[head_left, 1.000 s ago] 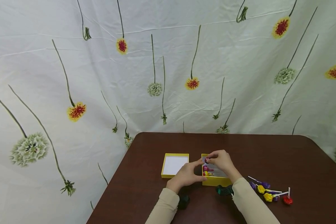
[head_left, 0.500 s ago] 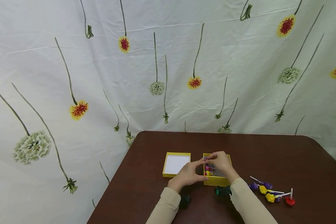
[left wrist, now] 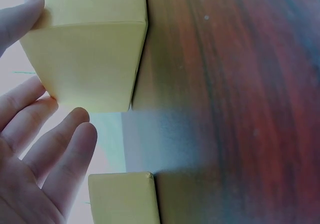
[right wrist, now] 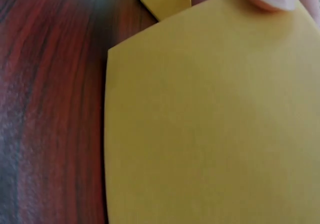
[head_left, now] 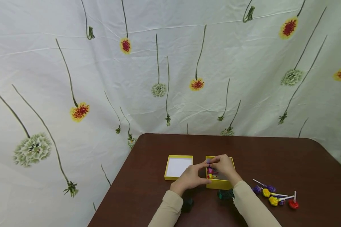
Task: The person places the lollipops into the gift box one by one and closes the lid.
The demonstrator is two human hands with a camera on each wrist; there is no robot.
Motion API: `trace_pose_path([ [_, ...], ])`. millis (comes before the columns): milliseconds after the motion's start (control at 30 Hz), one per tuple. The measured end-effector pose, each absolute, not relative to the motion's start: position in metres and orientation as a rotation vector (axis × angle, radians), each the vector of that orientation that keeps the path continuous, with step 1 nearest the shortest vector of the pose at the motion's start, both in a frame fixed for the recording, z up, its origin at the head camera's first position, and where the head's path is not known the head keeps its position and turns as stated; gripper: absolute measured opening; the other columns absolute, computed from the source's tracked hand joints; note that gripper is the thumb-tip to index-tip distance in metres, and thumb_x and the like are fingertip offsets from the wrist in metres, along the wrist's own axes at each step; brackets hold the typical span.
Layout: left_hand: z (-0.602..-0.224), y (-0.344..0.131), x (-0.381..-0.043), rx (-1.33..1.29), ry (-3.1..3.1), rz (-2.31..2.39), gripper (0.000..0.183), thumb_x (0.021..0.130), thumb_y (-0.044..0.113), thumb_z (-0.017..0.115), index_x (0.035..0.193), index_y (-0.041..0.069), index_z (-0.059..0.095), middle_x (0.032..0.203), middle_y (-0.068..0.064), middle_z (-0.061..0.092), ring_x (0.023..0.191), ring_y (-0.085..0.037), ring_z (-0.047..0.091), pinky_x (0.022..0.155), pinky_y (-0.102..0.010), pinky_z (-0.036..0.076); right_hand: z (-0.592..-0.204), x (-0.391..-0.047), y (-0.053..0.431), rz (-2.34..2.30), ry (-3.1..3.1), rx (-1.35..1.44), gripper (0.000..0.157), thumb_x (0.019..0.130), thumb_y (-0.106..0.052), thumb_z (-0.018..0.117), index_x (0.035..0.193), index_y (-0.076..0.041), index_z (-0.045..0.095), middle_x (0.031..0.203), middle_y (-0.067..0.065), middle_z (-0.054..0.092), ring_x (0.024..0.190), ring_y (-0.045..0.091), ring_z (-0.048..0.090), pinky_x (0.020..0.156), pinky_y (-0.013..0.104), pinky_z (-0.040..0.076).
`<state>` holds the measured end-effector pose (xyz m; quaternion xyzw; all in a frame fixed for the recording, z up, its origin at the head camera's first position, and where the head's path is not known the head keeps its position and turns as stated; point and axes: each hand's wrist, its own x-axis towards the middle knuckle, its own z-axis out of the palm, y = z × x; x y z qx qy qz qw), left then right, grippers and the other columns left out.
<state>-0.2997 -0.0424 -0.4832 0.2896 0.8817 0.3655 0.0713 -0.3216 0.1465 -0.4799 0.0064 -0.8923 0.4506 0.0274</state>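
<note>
An uncovered yellow box [head_left: 220, 184] stands on the table with a few wrapped lollipops along its left side, among them a pink one [head_left: 210, 171] and a yellow one [head_left: 210, 176]. My left hand [head_left: 188, 176] holds the box's left end, its thumb on the front wall; the left wrist view shows that thumb and the fingers against the box [left wrist: 85, 68]. Inside the far left corner, my right hand [head_left: 224, 166] pinches a purple-wrapped lollipop [head_left: 208, 161], mostly hidden by the fingers. Box wall [right wrist: 210, 108] fills most of the right wrist view.
A yellow lid [head_left: 168, 178] with a white inside lies left of the box. Several loose lollipops lie at right: purple [head_left: 257, 189], yellow [head_left: 273, 200] and red [head_left: 294, 204]. A flower-printed cloth [head_left: 176, 94] hangs behind the brown table [head_left: 272, 157].
My right hand has sunk slightly into the box, and the lollipop at its fingertips shows less than before. The left hand keeps its place. The head view has shifted a little.
</note>
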Motion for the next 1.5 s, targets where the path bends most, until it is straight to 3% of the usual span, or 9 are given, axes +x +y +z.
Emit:
trace_pose_path([
  [433, -0.49, -0.044, -0.299, 0.86, 2.612, 1.153, 0.065, 0.088, 0.038, 0.077, 0.146, 0.019, 0.053, 0.16, 0.003, 0.039, 0.142, -0.025, 0.046, 0.114, -0.044, 0.043, -0.478, -0.313, 0.147, 1.415, -2.744, 0.044, 0.01, 0.089, -0.002, 0.072, 0.096, 0.001, 0.078, 0.108, 0.02, 0.072, 0.088, 0.027, 0.07, 0.074, 0.038, 0.062],
  [767, -0.487, -0.045, -0.303, 0.841, 2.644, 1.142, 0.066, 0.087, 0.037, 0.078, 0.145, 0.016, 0.055, 0.159, 0.0, 0.041, 0.142, -0.025, 0.047, 0.115, -0.046, 0.042, -0.456, -0.303, 0.163, 1.456, -2.656, 0.076, 0.015, 0.093, -0.011, 0.07, 0.103, -0.003, 0.077, 0.109, 0.017, 0.074, 0.1, 0.031, 0.067, 0.085, 0.045, 0.059],
  [967, -0.486, -0.044, -0.302, 0.849, 2.654, 1.122, 0.066, 0.086, 0.037, 0.078, 0.145, 0.017, 0.055, 0.159, 0.0, 0.041, 0.143, -0.024, 0.046, 0.116, -0.044, 0.04, -0.444, -0.286, 0.188, 1.508, -2.632, 0.031, 0.021, 0.096, -0.013, 0.067, 0.112, -0.002, 0.075, 0.12, 0.019, 0.071, 0.113, 0.036, 0.062, 0.093, 0.049, 0.056],
  [1500, -0.488, -0.045, -0.301, 0.838, 2.642, 1.142, 0.064, 0.087, 0.035, 0.079, 0.144, 0.019, 0.055, 0.159, 0.005, 0.041, 0.145, -0.022, 0.043, 0.116, -0.043, 0.04, -0.453, -0.252, 0.288, 1.392, -2.814, -0.019, 0.047, 0.098, -0.026, 0.066, 0.129, 0.008, 0.062, 0.127, 0.03, 0.063, 0.117, 0.047, 0.058, 0.087, 0.05, 0.057],
])
